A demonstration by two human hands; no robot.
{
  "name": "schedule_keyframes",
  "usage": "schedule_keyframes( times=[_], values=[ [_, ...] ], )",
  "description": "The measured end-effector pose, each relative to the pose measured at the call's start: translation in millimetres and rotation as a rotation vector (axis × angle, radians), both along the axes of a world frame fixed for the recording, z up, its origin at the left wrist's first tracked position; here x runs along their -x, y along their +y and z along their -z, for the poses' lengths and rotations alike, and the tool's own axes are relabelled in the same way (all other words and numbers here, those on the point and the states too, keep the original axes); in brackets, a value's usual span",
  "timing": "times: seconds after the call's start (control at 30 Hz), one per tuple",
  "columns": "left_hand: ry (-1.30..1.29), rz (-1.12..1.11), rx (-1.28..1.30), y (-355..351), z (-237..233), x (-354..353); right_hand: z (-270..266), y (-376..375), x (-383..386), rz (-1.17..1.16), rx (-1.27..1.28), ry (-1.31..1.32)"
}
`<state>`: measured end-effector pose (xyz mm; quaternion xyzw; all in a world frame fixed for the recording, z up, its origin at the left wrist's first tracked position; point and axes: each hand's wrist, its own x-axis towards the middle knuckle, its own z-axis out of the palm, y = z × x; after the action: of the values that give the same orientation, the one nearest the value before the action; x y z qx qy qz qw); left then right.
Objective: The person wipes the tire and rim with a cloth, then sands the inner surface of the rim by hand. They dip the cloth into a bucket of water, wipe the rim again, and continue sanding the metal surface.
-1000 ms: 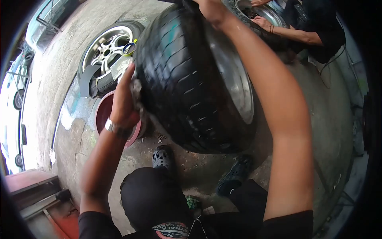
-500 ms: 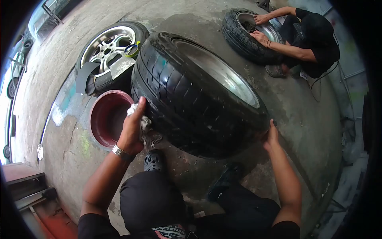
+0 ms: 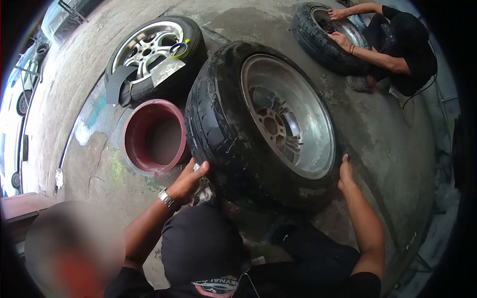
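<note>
A big wheel with a black, wet-looking tire (image 3: 223, 149) leans in front of my legs, the inner side of its dull metal rim (image 3: 313, 124) tilted up and to the right. My left hand (image 3: 186, 185) grips the tire's lower left edge, with a crumpled whitish rag (image 3: 203, 191) bunched under the fingers. At the opposite side my right hand (image 3: 346, 174) holds the tire's lower right edge, thumb up and the other fingers mostly hidden behind the rubber. Close by on the left stands a dark red tub (image 3: 130, 141) with a greyish bottom.
Another wheel (image 3: 194, 59) lies at upper left, bearing a dark sheet (image 3: 118, 87), a pale sheet (image 3: 167, 71) and a yellow-green tape roll (image 3: 187, 45). At upper right a co-worker (image 3: 410, 49) has both hands on a third wheel (image 3: 315, 47). A blurred patch covers the lower left.
The wheel has tipped, so its inner rim and hub now face me more. My left hand has moved right and down with it. My right hand still holds the tire.
</note>
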<state>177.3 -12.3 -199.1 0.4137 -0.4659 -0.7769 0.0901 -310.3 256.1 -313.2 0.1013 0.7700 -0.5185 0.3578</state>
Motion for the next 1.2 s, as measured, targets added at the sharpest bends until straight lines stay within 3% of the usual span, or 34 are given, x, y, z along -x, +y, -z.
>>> schedule_keyframes(
  times=[0.07,0.37,0.47,0.53,0.67,0.73,0.87,1.0,1.2],
  values=[
    [0.004,0.002,0.014,3.3,16.6,-6.1,3.1,-6.5,-5.1,-0.058,-0.139,0.194],
    [0.071,0.069,0.041,30.0,86.6,-27.2,-31.9,-33.9,3.0,-0.23,-0.306,0.447],
    [0.09,0.018,-0.006,42.8,144.6,-29.1,-27.5,-32.8,7.1,-0.312,-0.393,0.541],
    [0.071,-0.087,-0.091,50.3,153.8,-19.9,-21.2,-28.1,8.6,-0.318,-0.458,0.583],
    [-0.052,-0.165,-0.592,59.0,209.7,-29.6,-27.0,-22.8,-3.8,-0.337,-0.439,0.599],
    [0.161,-0.149,-0.664,65.0,225.3,-38.0,-32.2,-24.8,-9.0,-0.368,-0.5,0.655],
    [0.012,-0.408,-0.737,73.1,185.5,-16.7,-25.5,-32.1,-20.7,-0.423,-0.568,0.737],
    [-0.007,-0.279,-0.674,75.4,222.3,-39.7,-15.1,-28.4,-16.9,-0.475,-0.598,0.726],
    [-0.037,-0.28,-0.639,69.0,209.7,-40.8,-0.6,-20.6,-13.9,-0.498,-0.568,0.781]
  ],
)
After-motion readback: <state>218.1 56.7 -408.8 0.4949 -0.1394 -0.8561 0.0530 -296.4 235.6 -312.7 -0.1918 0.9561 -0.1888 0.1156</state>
